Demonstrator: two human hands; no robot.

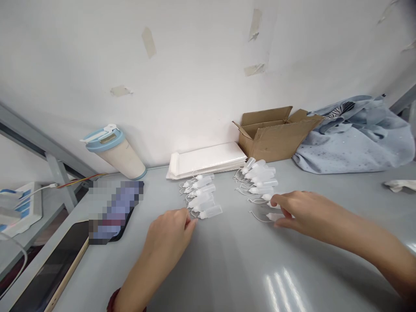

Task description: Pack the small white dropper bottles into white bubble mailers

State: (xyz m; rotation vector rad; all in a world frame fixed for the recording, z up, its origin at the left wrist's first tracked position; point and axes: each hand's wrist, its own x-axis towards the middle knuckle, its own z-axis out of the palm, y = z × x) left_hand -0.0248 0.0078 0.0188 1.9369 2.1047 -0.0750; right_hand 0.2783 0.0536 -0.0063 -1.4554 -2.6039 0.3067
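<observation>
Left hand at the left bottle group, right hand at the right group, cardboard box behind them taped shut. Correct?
No: the head view shows the cardboard box open, flaps up, not taped shut. The rest holds: left hand at the left bottle group, right hand at the right group, box behind them.

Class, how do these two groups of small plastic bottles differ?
The left group lies before the white packets, the right group before the cardboard box. The right hand touches the right group; the left hand is beside the left group. Both hold translucent bottles with thin cords.
</observation>
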